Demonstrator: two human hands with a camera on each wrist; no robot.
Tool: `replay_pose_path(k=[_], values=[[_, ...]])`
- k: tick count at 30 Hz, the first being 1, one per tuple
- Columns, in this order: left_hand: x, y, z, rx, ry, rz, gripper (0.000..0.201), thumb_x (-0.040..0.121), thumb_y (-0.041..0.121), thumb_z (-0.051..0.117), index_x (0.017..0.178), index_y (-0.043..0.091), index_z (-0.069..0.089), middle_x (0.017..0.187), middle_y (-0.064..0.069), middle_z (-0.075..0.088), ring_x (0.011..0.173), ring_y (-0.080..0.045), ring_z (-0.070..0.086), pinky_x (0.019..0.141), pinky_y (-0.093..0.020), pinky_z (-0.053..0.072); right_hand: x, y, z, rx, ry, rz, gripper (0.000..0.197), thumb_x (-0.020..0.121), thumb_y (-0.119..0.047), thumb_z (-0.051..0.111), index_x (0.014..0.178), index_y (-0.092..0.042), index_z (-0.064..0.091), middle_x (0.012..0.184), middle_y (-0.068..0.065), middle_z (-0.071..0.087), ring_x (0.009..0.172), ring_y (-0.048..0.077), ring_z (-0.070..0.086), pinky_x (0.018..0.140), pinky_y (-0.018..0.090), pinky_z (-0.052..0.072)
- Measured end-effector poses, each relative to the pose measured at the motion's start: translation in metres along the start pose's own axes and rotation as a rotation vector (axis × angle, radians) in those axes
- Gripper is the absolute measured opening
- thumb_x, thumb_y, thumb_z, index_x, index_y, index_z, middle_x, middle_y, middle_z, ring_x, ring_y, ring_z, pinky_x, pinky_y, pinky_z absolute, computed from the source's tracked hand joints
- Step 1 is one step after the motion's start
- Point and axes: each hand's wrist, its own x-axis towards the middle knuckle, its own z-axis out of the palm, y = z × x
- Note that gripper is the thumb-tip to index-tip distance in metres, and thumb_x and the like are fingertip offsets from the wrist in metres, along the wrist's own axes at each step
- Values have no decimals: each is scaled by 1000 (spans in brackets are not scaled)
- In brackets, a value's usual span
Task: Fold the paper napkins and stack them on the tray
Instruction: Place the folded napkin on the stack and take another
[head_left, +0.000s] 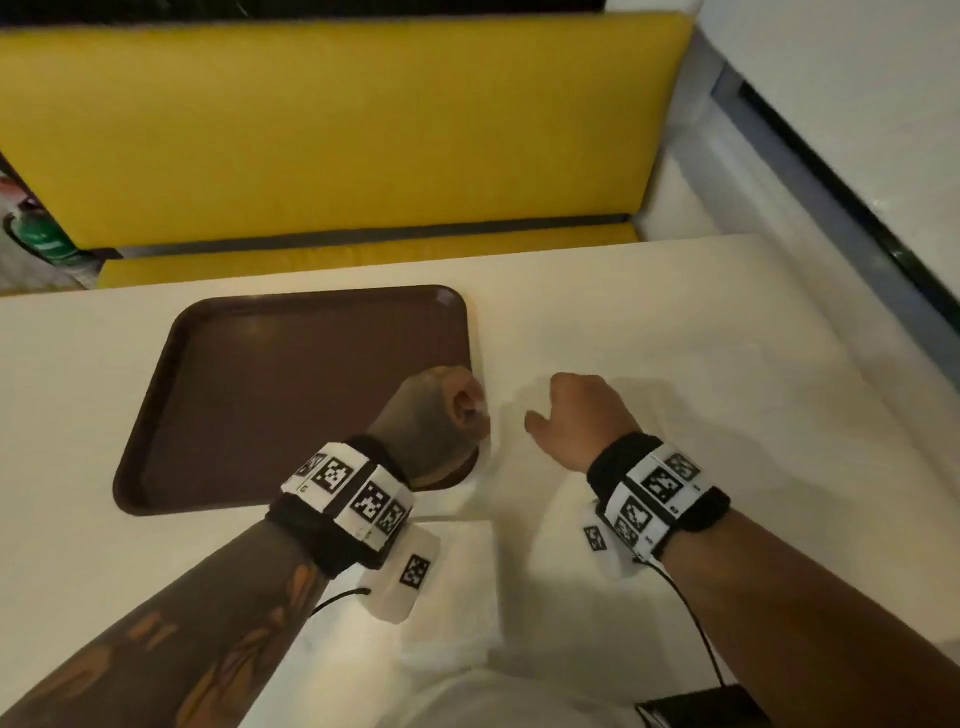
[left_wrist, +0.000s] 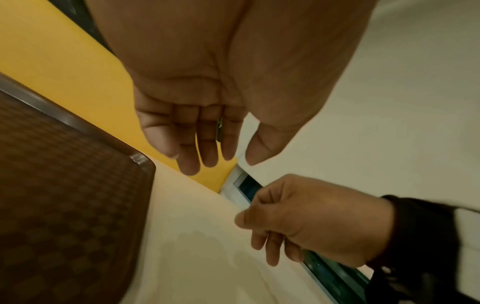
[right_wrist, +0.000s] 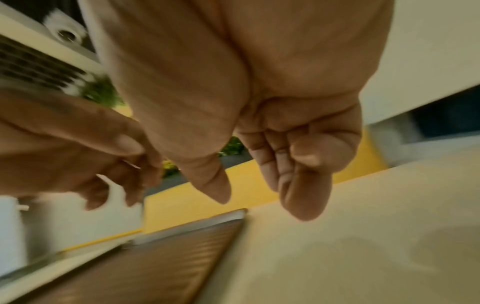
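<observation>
Looking down from the head view, white paper napkins (head_left: 457, 571) lie on the cream bench (head_left: 675, 338), half hidden under the left wrist, beside an empty brown plastic tray (head_left: 260, 389). Left hand (left_wrist: 197, 131) fingers relaxed, holding nothing. Right hand (right_wrist: 293, 164) loosely curled, empty, blurred.

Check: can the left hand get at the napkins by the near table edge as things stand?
Probably yes. The left hand hovers at the tray corner holding nothing, and the napkins lie just behind it under the wrist, uncovered; it only needs to draw back.

Left hand (left_wrist: 207, 102) open, right hand (left_wrist: 311, 222) perhaps curled
</observation>
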Motion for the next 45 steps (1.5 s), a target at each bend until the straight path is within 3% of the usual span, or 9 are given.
replay_pose_path(k=[3,6,8,12,17,25,35,39,45], values=[[27,12,22,-12,-83,-19,19,86,23,63,103,14,61,97,3,59,83,-10,53,76,-23,45,29,46,-7,-40,40,307,27,87,-20,62,67,-10,46,84,8,64,78,27,60,67,30,49],[39,18,42,2,-156,-50,21,86,25,63,104,14,61,100,1,62,87,-12,55,82,-29,50,40,85,-3,-129,-15,489,15,87,-18,60,73,-12,57,103,8,70,98,27,65,82,31,51],[41,19,50,9,-189,-76,21,86,26,63,104,15,61,101,2,63,87,-12,55,81,-28,50,41,99,4,-126,-56,529,12,89,-19,56,86,-13,65,110,8,68,105,27,63,89,32,49],[43,15,60,11,-236,-112,18,87,27,60,103,17,60,95,5,59,87,-13,57,80,-28,51,45,91,11,-139,-81,498,25,88,-19,55,65,-14,50,101,7,70,97,26,65,82,32,50],[40,10,63,-10,-261,-161,18,88,27,61,102,16,59,93,5,58,84,-13,58,77,-26,49,48,60,23,-71,-83,381,13,90,-11,54,95,-6,65,106,12,69,99,28,65,81,32,52],[28,-5,61,-40,-353,-203,21,89,25,59,107,14,56,89,7,52,84,-12,54,80,-25,45,55,104,12,-275,-83,501,36,93,-22,47,128,-11,50,137,10,45,129,28,37,104,43,34],[27,-1,59,-62,-279,-149,18,88,27,62,103,21,55,90,12,55,79,-3,52,73,-18,41,46,93,23,-350,-16,299,30,93,-19,44,122,-15,50,126,8,51,121,28,43,97,43,37],[25,8,50,-112,-226,-119,48,80,40,70,119,18,50,105,7,53,93,-9,54,76,-18,44,32,77,-1,-194,30,91,16,95,-25,43,108,-17,49,114,7,53,113,29,43,92,43,38],[33,30,25,-529,-86,-310,91,70,60,70,140,22,27,127,1,46,116,-18,48,88,-30,45,2,50,-42,64,140,-190,11,94,-23,49,87,-14,49,87,1,53,89,25,49,80,43,44]])
